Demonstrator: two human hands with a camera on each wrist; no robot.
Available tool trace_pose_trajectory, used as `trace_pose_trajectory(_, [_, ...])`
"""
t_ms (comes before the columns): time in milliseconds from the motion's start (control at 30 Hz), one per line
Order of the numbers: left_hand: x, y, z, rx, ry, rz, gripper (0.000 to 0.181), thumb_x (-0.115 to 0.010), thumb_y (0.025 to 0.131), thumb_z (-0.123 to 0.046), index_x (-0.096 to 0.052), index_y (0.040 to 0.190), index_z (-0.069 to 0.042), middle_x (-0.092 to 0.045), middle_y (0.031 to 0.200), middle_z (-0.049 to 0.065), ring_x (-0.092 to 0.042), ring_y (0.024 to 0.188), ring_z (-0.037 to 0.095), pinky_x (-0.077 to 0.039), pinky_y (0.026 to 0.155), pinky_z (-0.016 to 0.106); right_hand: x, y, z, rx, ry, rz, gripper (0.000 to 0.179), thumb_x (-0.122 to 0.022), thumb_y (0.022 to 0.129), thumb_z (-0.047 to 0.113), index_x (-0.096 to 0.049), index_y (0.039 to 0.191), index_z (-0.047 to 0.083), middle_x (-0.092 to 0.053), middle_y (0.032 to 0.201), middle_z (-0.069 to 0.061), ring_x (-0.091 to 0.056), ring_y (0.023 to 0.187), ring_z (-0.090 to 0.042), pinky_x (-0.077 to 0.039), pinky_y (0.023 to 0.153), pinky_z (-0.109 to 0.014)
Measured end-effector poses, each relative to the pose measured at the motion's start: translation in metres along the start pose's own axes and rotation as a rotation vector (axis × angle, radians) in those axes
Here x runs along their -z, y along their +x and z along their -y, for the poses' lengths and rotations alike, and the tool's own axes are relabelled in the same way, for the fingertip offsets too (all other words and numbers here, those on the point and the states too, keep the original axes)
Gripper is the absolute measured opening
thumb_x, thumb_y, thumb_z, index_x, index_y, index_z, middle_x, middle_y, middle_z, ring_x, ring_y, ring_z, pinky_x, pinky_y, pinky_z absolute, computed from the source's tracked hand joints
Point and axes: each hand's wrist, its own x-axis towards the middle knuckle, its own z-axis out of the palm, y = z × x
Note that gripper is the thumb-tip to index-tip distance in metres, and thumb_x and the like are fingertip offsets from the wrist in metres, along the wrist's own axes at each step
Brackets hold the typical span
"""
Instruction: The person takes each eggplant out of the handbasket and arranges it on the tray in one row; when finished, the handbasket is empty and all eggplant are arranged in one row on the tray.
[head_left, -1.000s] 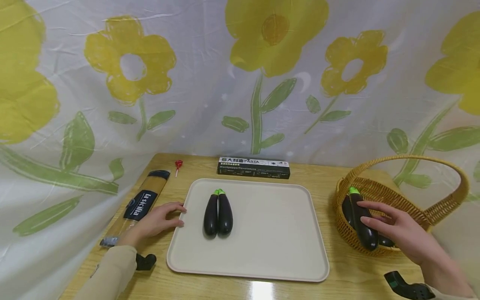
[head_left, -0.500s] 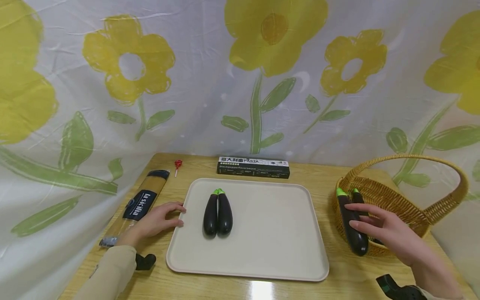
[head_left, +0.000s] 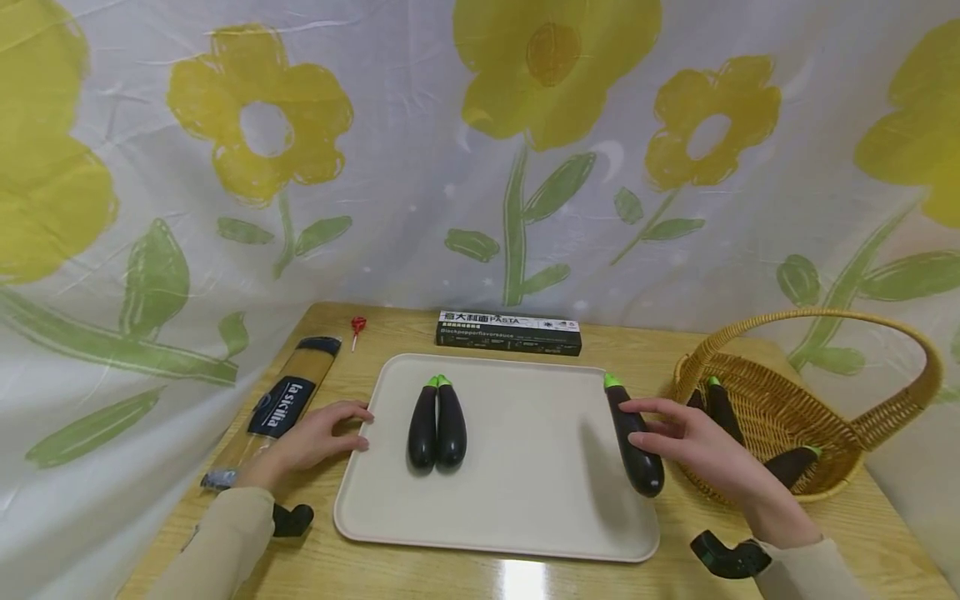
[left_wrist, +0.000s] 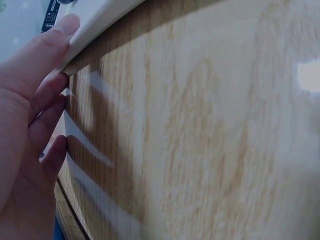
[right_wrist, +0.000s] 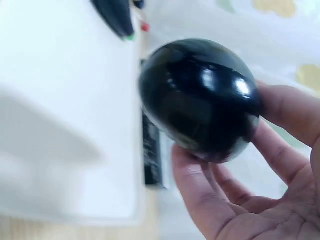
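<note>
My right hand (head_left: 693,442) grips a dark eggplant (head_left: 628,433) with a green tip, held above the right edge of the cream tray (head_left: 540,517). Its rounded end fills the middle of the right wrist view, where fingers and thumb close around the eggplant (right_wrist: 200,100). Side by side on the tray's left half lie an eggplant (head_left: 422,429) and a second eggplant (head_left: 451,425). My left hand (head_left: 315,442) rests at the tray's left edge with relaxed fingers. From the left wrist, its thumb (left_wrist: 65,26) shows against the tray rim (left_wrist: 100,27).
A wicker basket (head_left: 888,429) with an arched handle stands at the right, with more eggplants (head_left: 791,467) inside. A pasta bag (head_left: 288,404) lies left of the tray. A red lollipop (head_left: 358,325) and a black pasta box (head_left: 510,335) sit behind it.
My right hand has lifted an eggplant out of the basket and carried it left to above the tray's right edge. The left hand has stayed in place.
</note>
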Motion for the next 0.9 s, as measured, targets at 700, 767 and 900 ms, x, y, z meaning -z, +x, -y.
trace_pose_trajectory(700, [-0.001,-0.001,0.0,-0.025,-0.022,-0.013,0.038,-0.075,0.087,-0.032,-0.065,0.118,-0.012,-0.052,0.14,0.021,-0.044,0.131,0.043,-0.033,0.109,0.059,-0.103,0.084,0.0,0.008,0.093,0.053,0.038,-0.072,0.089,0.021,-0.063,0.124,0.008,-0.056,0.133,-0.015,-0.061,0.114,-0.03,-0.054,0.085,-0.037])
trace_pose_trajectory(767, [-0.001,-0.001,0.001,-0.022,-0.02,-0.011,0.039,-0.075,0.087,-0.033,-0.065,0.118,-0.013,-0.051,0.14,0.021,-0.044,0.131,0.043,-0.033,0.109,0.059,-0.109,0.091,0.005,0.004,0.087,0.042,0.038,-0.072,0.089,0.019,-0.063,0.124,0.007,-0.056,0.133,-0.016,-0.061,0.114,-0.031,-0.055,0.084,-0.038])
trace_pose_trajectory(900, [-0.001,-0.001,0.0,-0.008,-0.021,-0.006,0.039,-0.075,0.087,-0.033,-0.065,0.118,-0.013,-0.051,0.141,0.021,-0.043,0.132,0.043,-0.033,0.109,0.059,-0.12,0.108,0.01,-0.006,0.063,0.021,0.036,-0.073,0.088,0.017,-0.064,0.122,0.008,-0.057,0.132,-0.015,-0.062,0.112,-0.031,-0.055,0.084,-0.038])
